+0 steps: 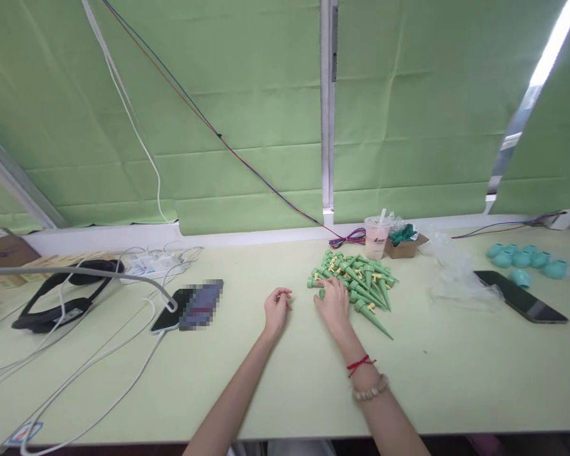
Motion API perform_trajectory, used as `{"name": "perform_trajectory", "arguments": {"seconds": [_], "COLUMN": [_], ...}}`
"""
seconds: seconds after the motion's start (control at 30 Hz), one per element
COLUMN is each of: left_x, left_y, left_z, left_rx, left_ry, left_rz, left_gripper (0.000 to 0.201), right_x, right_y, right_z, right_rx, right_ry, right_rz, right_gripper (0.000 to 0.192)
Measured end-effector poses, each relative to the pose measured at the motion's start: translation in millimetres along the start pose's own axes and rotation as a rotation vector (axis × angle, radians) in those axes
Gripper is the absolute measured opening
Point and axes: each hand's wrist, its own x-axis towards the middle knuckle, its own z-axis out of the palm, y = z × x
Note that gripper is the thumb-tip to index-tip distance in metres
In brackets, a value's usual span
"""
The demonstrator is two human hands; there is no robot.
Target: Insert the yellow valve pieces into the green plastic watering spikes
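Note:
A heap of green plastic watering spikes (361, 291) with small yellow valves lies on the table. My right hand (335, 307) is at the heap's left front edge, fingers bent down around a green spike whose capped end (322, 294) shows beside the thumb; the hand hides the rest. Another spike cap (312, 282) sticks out to the left of the fingers. To the left of the heap, my left hand (276, 310) rests on its side on the table. Its fingers are loosely curled and slightly apart, with nothing visible in them.
Behind the heap stand a drink cup (375, 237) and a small cardboard box (403, 247). Clear plastic wrap (456, 269), a black tablet (522, 296) and several turquoise round pieces (522, 256) lie right. A phone (173, 310), white cables (123, 345) and a black headset (52, 320) lie left.

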Motion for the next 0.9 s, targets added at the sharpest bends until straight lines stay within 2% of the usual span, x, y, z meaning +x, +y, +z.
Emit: {"name": "perform_trajectory", "arguments": {"seconds": [0.13,0.3,0.47,0.7,0.9], "left_x": [-4.2,-6.0,-6.2,-13.4,-17.8], "left_y": [4.3,12.5,18.5,28.1,28.2], "left_z": [-1.3,-5.6,-9.5,-8.7,-7.1], "left_rx": [-0.07,-0.159,-0.222,-0.249,-0.247], "left_ry": [0.033,0.018,0.007,-0.107,-0.113], "left_rz": [-0.062,-0.098,-0.116,-0.123,-0.111], "left_gripper": [0.019,0.017,0.017,0.018,0.016], "right_x": [-3.8,-4.0,-3.6,-3.9,-6.2], "right_y": [2.4,10.4,17.1,12.9,-3.1], "right_z": [-1.3,1.4,2.5,7.8,10.6], "right_rx": [-0.244,-0.269,-0.288,-0.074,0.087], "right_ry": [-0.051,-0.119,-0.123,-0.078,-0.068], "right_rz": [0.072,0.004,-0.036,-0.163,-0.178], "right_gripper": [0.042,0.034,0.035,0.024,0.027]}}
